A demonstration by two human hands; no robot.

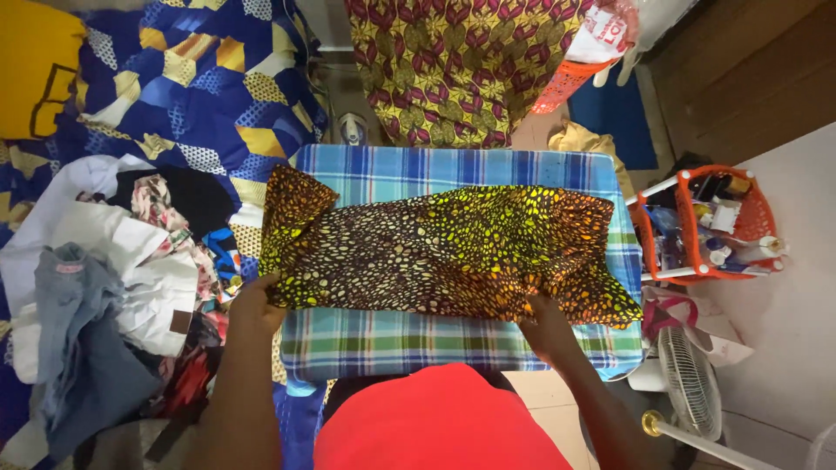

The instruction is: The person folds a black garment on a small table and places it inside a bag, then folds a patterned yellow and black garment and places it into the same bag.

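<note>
Far left, one heap of crumpled clothes lies on a bed: white, grey-blue, black and floral pieces tangled so that I cannot count them. Under it spreads one blue, yellow and white geometric bedspread, with a plain yellow cushion cut off at the top corner.

Next comes the person's left hand, its fingers folded over the near-left edge of one brown cloth spotted with yellow and orange; the fingertips are tucked under the fabric and hidden. That cloth lies lengthwise across one padded board covered in blue, green and white plaid, its left end rucked up and hanging past the board's edge. Beyond the board's far edge one grey iron stands, partly hidden, and one maroon and yellow leaf-print cloth hangs from above, its top cut off.

The right hand pinches the cloth's near-right edge, thumb on top, the other fingers covered by fabric. Between both forearms one red shirt fills the bottom of the view.

To the right stands one orange plastic basket rack full of small bottles too tiny to count. Below it one white fan shows only part of its grille.
</note>
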